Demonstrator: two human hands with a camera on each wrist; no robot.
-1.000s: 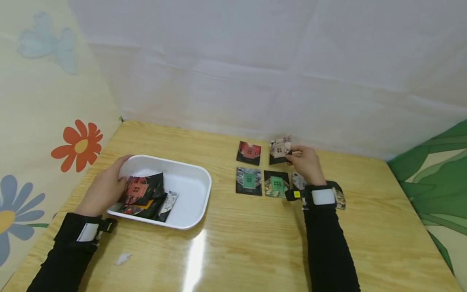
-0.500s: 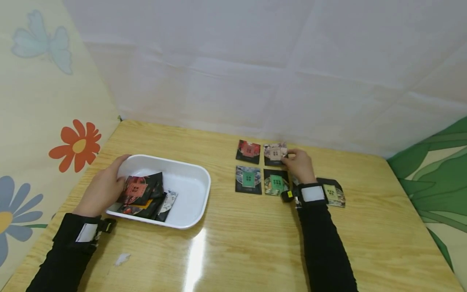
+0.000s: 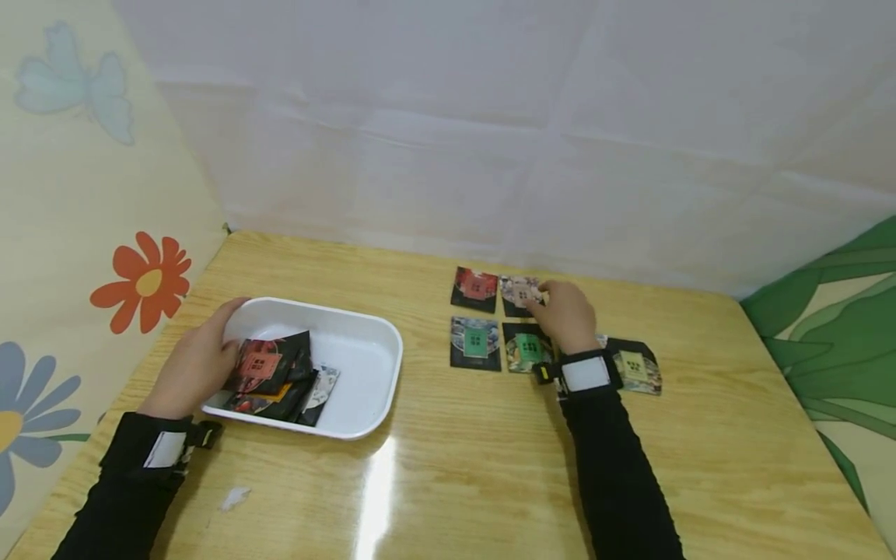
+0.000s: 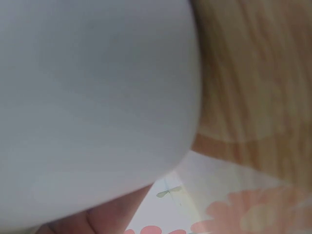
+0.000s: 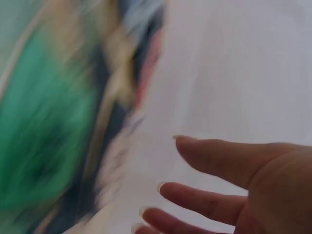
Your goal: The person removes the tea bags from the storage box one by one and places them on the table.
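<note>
My left hand (image 3: pixel 189 369) grips the left end of a white plastic tray (image 3: pixel 367 373), thumb over the rim. Its fingers (image 4: pixel 105 214) show against the tray's outer wall in the left wrist view. Dark sachets (image 3: pixel 262 365), the top one red-labelled, lie heaped at the tray's left side. At the back of the table, my right hand (image 3: pixel 568 320) is at the right edge of a flat pink-labelled sachet (image 3: pixel 516 294). Thumb and fingers are spread apart in the right wrist view. Left of that sachet lies a red-labelled one (image 3: pixel 474 288); two green-labelled sachets (image 3: pixel 476 342) form the nearer row.
A yellow-labelled sachet (image 3: pixel 635 365) lies right of the right wrist, partly overlapped by the wrist strap. A white paper scrap (image 3: pixel 234 498) is on the wooden table (image 3: pixel 448 482) near the front left. White cloth (image 3: pixel 392 171) hangs behind the table's back edge.
The pink-labelled sachet has moved left and down from the right hand's grip to lie flat beside the red-labelled one. The right hand moved left with it. The left hand stayed on the tray.
</note>
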